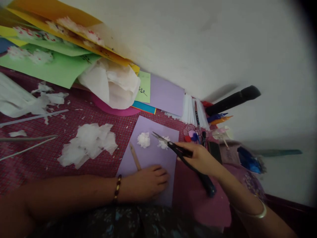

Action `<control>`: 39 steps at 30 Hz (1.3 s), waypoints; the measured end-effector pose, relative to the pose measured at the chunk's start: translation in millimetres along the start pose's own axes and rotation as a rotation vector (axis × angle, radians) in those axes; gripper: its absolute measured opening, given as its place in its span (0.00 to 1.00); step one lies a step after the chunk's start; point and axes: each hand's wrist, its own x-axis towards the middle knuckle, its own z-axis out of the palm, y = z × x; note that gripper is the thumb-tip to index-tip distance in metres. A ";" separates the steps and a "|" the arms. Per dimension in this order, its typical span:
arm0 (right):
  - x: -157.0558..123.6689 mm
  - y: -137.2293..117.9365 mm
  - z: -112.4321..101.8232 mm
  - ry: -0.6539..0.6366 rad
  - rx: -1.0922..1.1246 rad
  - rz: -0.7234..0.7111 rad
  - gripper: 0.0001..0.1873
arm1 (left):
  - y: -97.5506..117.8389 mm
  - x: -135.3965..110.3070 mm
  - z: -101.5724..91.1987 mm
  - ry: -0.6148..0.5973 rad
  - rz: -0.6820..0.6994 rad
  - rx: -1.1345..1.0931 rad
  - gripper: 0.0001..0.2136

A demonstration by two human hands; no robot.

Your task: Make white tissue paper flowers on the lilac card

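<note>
My right hand (201, 158) grips black-handled scissors (173, 145), with the narrow metal blades pointing left over a purple sheet of paper (151, 157). Two white fluffy paper tufts sit on that sheet. The left tuft (144, 140) is fully visible, while the scissors partly cover the right tuft (163, 142). My left hand (151, 181) rests flat on the lower part of the sheet, fingers lying together and holding nothing that I can see. Just beyond it, a thin brownish stick (135, 158) lies on the paper, its lower end reaching the hand.
A heap of white tissue pieces (89, 143) lies left of the sheet. Green cards (49, 62) with white tufts lean behind, beside crumpled white paper (111, 82). Along the wall are white strips (190, 109), pens (219, 117) and a black cylindrical object (232, 100).
</note>
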 end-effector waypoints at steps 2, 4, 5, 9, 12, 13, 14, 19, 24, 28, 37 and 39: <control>6.1 2.4 -0.6 -0.041 0.018 -0.020 0.26 | -0.7 0.3 -0.9 -0.016 -0.010 -0.013 0.10; 11.2 3.5 0.3 -0.067 0.007 -0.037 0.27 | -1.6 0.6 -1.0 -0.018 -0.020 -0.028 0.10; 13.3 3.7 1.1 -0.077 -0.013 -0.041 0.28 | -2.0 0.8 -0.6 -0.015 -0.024 -0.036 0.10; 18.3 3.1 4.9 -0.096 -0.128 -0.048 0.27 | -3.2 1.1 2.4 -0.011 -0.028 -0.054 0.09; 18.6 2.7 7.8 -0.094 -0.228 -0.072 0.27 | -3.5 0.9 3.4 -0.025 -0.018 -0.059 0.10; 18.6 2.7 8.7 -0.088 -0.255 -0.084 0.27 | -3.5 0.9 3.2 -0.027 -0.014 -0.059 0.10; 18.6 2.7 9.5 -0.080 -0.277 -0.096 0.27 | -3.5 0.8 2.9 -0.026 -0.013 -0.058 0.10; 19.5 2.2 11.6 -0.069 -0.371 -0.121 0.27 | -3.2 0.2 2.2 -0.025 -0.021 -0.050 0.10; 18.0 1.6 14.1 -0.079 -0.477 -0.127 0.28 | -3.2 0.2 0.8 -0.005 -0.024 -0.079 0.09; 15.7 1.1 18.0 -0.084 -0.567 -0.114 0.30 | -3.0 1.0 -2.1 -0.002 -0.039 -0.105 0.07; 26.4 16.1 -2.3 0.191 -0.373 -0.058 0.26 | -4.6 -0.4 0.1 0.000 -0.032 -0.098 0.08; 32.4 24.3 -8.5 0.233 -0.415 -0.042 0.27 | -4.7 -0.6 -0.3 -0.005 -0.034 -0.100 0.08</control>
